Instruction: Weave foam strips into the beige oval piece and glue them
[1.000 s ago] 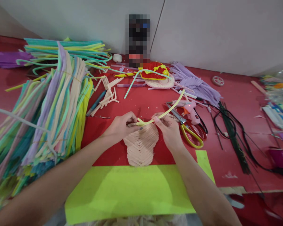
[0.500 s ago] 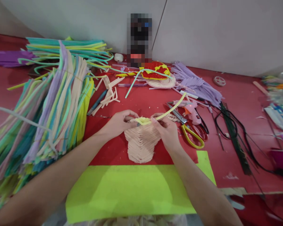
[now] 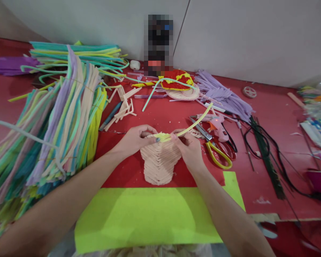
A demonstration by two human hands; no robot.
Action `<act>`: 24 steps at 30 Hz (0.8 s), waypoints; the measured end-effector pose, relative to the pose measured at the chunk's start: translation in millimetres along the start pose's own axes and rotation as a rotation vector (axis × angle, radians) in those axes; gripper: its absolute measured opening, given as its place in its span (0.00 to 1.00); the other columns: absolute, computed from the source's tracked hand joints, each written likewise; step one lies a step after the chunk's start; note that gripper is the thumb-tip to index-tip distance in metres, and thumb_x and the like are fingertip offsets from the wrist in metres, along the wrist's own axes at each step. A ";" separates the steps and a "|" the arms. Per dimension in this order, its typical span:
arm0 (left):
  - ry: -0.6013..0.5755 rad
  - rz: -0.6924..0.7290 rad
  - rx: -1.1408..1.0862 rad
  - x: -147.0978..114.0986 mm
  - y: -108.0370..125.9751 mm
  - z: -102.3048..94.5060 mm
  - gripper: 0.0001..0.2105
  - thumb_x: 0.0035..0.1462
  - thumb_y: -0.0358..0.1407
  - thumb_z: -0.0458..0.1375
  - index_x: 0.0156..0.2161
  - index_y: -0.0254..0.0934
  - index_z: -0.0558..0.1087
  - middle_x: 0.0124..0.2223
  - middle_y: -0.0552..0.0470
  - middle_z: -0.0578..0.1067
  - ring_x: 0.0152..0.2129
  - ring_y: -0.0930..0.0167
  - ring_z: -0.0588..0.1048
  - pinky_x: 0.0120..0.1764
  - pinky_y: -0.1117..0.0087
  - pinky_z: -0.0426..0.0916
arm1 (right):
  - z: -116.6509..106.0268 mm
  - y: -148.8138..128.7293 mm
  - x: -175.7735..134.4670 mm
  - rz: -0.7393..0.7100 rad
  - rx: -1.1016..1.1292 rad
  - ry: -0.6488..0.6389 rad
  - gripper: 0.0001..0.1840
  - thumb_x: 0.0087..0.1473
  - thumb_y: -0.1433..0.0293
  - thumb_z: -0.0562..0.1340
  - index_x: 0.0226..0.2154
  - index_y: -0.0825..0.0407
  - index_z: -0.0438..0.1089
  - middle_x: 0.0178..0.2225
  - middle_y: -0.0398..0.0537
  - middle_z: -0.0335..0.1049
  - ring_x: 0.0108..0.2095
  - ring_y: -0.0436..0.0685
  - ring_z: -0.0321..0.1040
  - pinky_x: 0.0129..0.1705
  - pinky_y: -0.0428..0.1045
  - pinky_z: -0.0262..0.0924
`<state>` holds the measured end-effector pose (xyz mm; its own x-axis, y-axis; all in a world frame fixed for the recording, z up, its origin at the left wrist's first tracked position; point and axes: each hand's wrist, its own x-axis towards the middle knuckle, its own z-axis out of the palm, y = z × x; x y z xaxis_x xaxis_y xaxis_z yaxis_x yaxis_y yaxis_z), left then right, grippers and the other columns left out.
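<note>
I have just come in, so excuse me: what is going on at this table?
A person's left hand and right hand hold a yellow strip at the top edge of a ribbed beige piece. The strip's free end reaches past the right hand. Scissors and a pink glue gun lie to the right.

The strip (image 3: 193,126) I pinch looks fuzzy and matt, my panel (image 3: 158,164) ribbed; scissors (image 3: 208,136) show shiny metal, the gun (image 3: 219,129) smooth plastic.
</note>
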<state>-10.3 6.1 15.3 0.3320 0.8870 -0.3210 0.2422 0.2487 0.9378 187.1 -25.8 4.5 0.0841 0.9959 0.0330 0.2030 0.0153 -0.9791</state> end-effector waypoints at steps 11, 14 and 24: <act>0.033 0.042 0.044 0.3 -1.9 0.0 0.12 0.47 0.38 0.63 0.37 0.36 0.72 0.26 0.57 0.74 0.25 0.76 0.72 0.28 0.77 0.63 | 0.1 -0.1 0.0 0.001 -0.007 0.019 0.10 0.47 0.63 0.67 0.30 0.51 0.71 0.34 0.45 0.73 0.37 0.54 0.69 0.44 0.51 0.63; 0.037 0.046 0.051 -0.6 0.4 0.3 0.11 0.48 0.39 0.62 0.37 0.36 0.72 0.26 0.57 0.74 0.25 0.76 0.71 0.28 0.77 0.63 | 0.6 1.0 0.3 0.009 -0.002 0.030 0.10 0.46 0.63 0.67 0.29 0.51 0.70 0.33 0.45 0.73 0.35 0.53 0.69 0.42 0.51 0.63; 0.034 0.051 0.048 -1.4 1.1 0.3 0.11 0.50 0.40 0.61 0.37 0.36 0.72 0.27 0.56 0.74 0.25 0.75 0.71 0.28 0.76 0.63 | 2.1 -0.7 -0.2 0.016 -0.009 0.065 0.12 0.45 0.63 0.68 0.32 0.50 0.70 0.32 0.44 0.72 0.34 0.53 0.69 0.40 0.50 0.64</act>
<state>-10.2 5.0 16.8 0.3140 0.9111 -0.2671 0.2690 0.1845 0.9453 184.8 -25.8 4.8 0.1503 0.9882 0.0307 0.2096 -0.0015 -0.9778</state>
